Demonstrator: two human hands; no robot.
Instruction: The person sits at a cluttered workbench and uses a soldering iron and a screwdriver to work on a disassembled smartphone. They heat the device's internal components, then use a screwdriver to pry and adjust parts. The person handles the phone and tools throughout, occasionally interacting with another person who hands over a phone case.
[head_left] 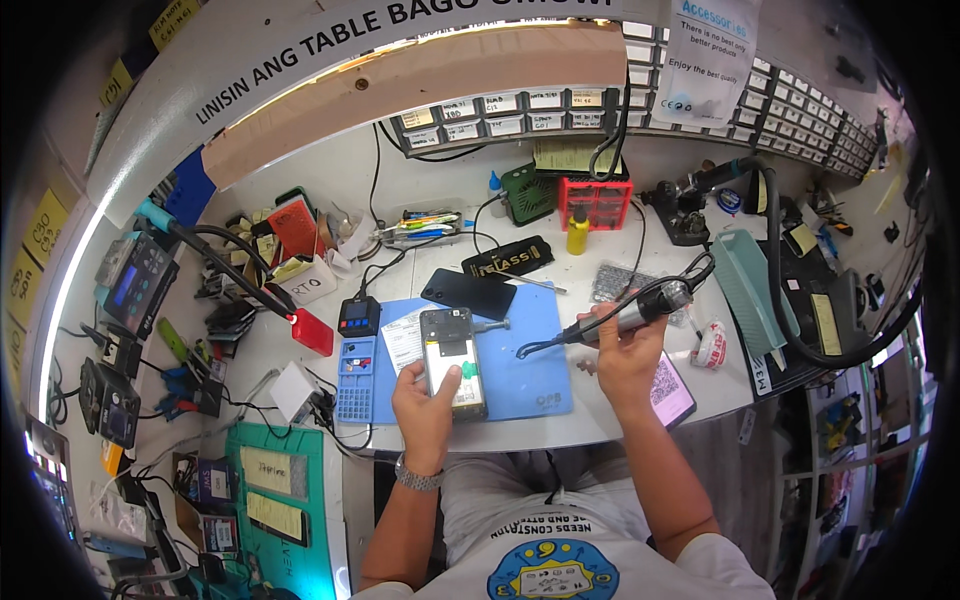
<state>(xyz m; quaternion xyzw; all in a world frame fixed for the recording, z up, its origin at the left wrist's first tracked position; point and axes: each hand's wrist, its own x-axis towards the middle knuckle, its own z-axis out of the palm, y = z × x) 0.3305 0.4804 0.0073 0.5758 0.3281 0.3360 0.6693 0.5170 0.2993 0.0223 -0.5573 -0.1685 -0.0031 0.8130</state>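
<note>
My left hand (426, 418) is closed around an opened smartphone (464, 372), its thumb on the bare inside. The phone's battery and dark upper part show, and it is held over a blue work mat (540, 360). To the right, my right hand (630, 365) grips a grey cylindrical tool (638, 308) with a black cord. A thin dark end of the tool or its cord points left toward the phone; its exact kind is unclear. Beyond the opened phone lies a dark phone or back cover (468, 293). A small screwdriver (492, 325) lies beside it.
A blue parts tray (356, 385) and a small black device (359, 316) sit left of the mat. Behind stand a red drawer box (596, 205) and a yellow bottle (577, 232). Hoses arch at both sides; a teal tray (745, 290) is at right.
</note>
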